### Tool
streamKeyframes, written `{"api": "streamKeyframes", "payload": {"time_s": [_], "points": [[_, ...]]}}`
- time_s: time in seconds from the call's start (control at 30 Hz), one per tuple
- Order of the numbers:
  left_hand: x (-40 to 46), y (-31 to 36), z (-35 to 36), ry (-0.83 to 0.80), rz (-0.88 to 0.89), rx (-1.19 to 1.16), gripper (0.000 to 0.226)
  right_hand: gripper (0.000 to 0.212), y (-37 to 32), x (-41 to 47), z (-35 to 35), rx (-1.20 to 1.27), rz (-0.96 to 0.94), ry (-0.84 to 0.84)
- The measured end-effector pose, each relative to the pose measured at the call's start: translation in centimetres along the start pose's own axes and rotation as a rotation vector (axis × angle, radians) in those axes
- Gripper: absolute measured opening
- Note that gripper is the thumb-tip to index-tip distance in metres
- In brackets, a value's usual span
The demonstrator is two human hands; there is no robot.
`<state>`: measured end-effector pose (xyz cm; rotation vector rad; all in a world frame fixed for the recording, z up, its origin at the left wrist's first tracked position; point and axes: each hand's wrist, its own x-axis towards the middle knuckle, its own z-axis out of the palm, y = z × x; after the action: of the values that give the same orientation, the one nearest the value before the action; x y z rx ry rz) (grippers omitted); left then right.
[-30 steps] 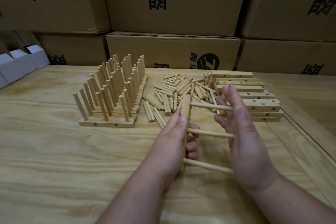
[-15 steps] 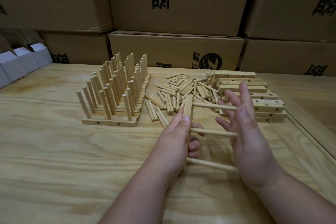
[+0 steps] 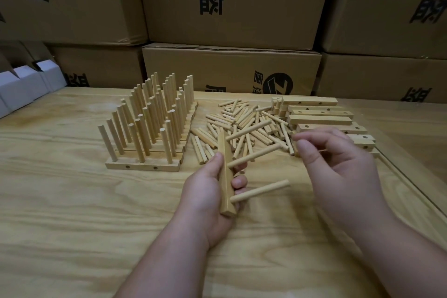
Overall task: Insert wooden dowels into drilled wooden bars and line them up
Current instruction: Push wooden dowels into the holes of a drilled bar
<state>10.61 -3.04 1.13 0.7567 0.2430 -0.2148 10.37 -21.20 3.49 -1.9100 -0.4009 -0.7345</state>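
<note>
My left hand (image 3: 205, 191) grips a drilled wooden bar (image 3: 226, 176) held on end above the table, thumb on its left face. Three dowels (image 3: 260, 190) stick out of the bar to the right. My right hand (image 3: 338, 169) hovers to the right of the dowel tips, apart from them, fingers loosely curled and holding nothing. Loose dowels (image 3: 244, 123) lie in a pile behind the bar. Bare drilled bars (image 3: 319, 113) are stacked at the back right. Several finished bars with upright dowels (image 3: 150, 123) stand in rows at the left.
Cardboard boxes (image 3: 232, 70) form a wall along the table's far edge. White folded cartons (image 3: 21, 87) sit at the far left. A raised strip (image 3: 408, 181) runs along the table's right side. Bare wooden tabletop (image 3: 72, 213) lies in front of me.
My right hand has drawn back from the dowel tips it was pressing with flat fingers, and its fingers have curled. The bar has tilted, so the dowels angle upward to the right.
</note>
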Motion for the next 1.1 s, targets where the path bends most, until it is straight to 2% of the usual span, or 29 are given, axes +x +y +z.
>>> {"api": "streamKeyframes", "payload": {"time_s": [0.13, 0.37, 0.47, 0.67, 0.77, 0.93, 1.1], "points": [[-0.3, 0.0, 0.2, 0.008, -0.011, -0.014, 0.035, 0.019, -0.5, 0.1, -0.4, -0.048, -0.032, -0.145], [-0.5, 0.1, 0.3, -0.023, -0.041, 0.001, 0.032, 0.030, -0.9, 0.6, -1.4, -0.081, -0.036, -0.287], [-0.8, 0.3, 0.2, -0.086, -0.113, 0.049, 0.042, 0.029, -1.6, 0.7, -1.9, -0.167, -0.084, -0.337], [-1.7, 0.9, 0.0, -0.309, -0.272, 0.068, 0.079, 0.019, -3.9, 2.4, -3.2, -0.342, -0.257, -0.378], [-1.7, 1.0, -0.1, -0.313, -0.286, 0.083, 0.086, 0.016, -5.1, 4.3, -3.7, -0.362, -0.309, -0.471], [-1.3, 0.7, 0.0, -0.202, -0.289, 0.117, 0.072, 0.016, -7.6, 7.6, -4.5, -0.443, -0.310, -0.628], [-1.3, 0.6, -0.2, -0.213, -0.290, 0.071, 0.059, 0.022, -10.5, 10.2, -4.1, -0.525, -0.308, -0.775]]}}
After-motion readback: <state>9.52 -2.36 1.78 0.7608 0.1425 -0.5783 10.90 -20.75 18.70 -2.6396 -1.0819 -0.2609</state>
